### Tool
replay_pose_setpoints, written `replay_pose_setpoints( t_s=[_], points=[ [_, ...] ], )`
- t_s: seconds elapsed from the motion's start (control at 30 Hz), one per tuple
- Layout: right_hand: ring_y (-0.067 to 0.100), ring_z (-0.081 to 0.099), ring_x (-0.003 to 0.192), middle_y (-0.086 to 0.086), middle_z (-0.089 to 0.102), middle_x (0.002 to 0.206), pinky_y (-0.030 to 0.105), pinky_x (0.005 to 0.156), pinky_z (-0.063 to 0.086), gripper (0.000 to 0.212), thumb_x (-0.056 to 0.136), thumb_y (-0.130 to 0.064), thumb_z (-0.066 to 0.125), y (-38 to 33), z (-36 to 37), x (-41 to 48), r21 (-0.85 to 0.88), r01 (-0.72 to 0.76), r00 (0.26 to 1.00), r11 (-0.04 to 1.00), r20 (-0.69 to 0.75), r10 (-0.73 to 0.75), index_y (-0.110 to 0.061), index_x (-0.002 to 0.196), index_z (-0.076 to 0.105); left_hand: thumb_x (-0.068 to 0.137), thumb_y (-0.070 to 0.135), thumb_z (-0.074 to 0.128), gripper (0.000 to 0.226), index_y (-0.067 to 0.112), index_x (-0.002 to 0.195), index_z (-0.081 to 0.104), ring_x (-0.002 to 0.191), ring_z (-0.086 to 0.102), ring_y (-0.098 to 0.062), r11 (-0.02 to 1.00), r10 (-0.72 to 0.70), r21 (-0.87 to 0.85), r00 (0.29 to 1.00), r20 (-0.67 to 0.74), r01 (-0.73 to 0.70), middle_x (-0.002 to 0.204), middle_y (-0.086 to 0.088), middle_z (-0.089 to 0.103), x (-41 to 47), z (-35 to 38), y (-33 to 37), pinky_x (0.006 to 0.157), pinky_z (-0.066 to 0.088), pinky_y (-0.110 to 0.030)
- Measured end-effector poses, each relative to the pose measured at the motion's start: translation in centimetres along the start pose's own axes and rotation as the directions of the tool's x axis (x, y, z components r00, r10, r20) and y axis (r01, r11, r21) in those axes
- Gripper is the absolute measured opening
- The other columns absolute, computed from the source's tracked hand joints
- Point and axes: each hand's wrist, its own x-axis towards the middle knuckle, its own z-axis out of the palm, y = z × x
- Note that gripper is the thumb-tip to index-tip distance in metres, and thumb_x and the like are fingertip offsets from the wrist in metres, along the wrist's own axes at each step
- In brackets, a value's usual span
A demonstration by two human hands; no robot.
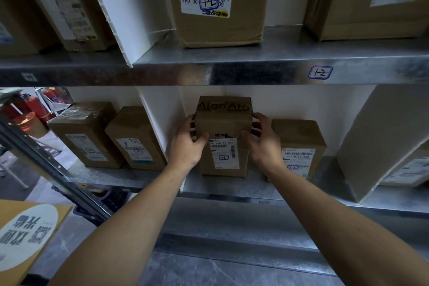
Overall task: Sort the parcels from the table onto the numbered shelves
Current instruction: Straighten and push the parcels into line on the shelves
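Note:
A small brown cardboard parcel (223, 123) with a white shipping label marked 2-2 stands upright on the lower metal shelf (232, 186), just right of a white divider (160, 121). My left hand (186, 144) grips its left side with the thumb across the front. My right hand (262, 139) grips its right side, fingers curled round the edge. Another brown parcel marked 2-2 (299, 146) stands close to its right, behind my right wrist.
Two brown parcels (86, 132) (135, 137) stand left of the divider. A big tilted carton (380, 139) leans at the right. The upper shelf edge carries a 1-2 tag (320, 72) and bears several larger parcels (220, 2). A yellow box (25, 237) lies at the lower left.

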Motion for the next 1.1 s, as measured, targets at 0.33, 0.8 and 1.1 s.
replay_pose_setpoints(
  t_s=[0.33,0.8,1.1],
  points=[
    [0.015,0.057,0.118,0.002,0.059,0.133,0.041,0.102,0.051,0.052,0.097,-0.025,0.065,0.0,0.0,0.2,-0.012,0.016,1.000,1.000,0.002,-0.016,-0.025,0.144,0.044,0.089,0.030,0.067,0.048,0.031,0.134,0.048,0.107,0.062,-0.015,0.999,0.004,-0.050,1.000,-0.009,-0.004,0.123,0.006,0.063,0.2,0.2,0.2,0.080,0.042,-0.024],
    [0.032,0.056,0.118,0.014,0.055,0.134,0.035,0.091,0.045,0.042,0.100,-0.031,0.058,-1.6,-1.5,-2.4,-0.394,0.130,0.991,0.910,0.026,-0.130,-0.013,0.138,0.051,0.090,0.026,0.065,0.049,0.019,0.136,0.050,0.121,0.050,-0.024,0.979,0.193,0.084,0.974,-0.120,-0.183,0.130,-0.006,0.053,-1.9,-2.0,1.4,0.103,0.039,-0.033],
    [0.030,0.049,0.124,0.010,0.050,0.140,0.043,0.095,0.047,0.043,0.101,-0.033,0.054,-2.5,-5.1,-8.2,-0.697,0.199,0.975,0.688,0.075,-0.207,-0.017,0.140,0.049,0.094,0.021,0.059,0.044,0.014,0.137,0.050,0.122,0.044,-0.014,0.867,0.481,0.073,0.866,0.137,-0.493,0.132,-0.003,0.046,-6.8,-1.1,3.5,0.099,0.036,-0.021]
  ],
)
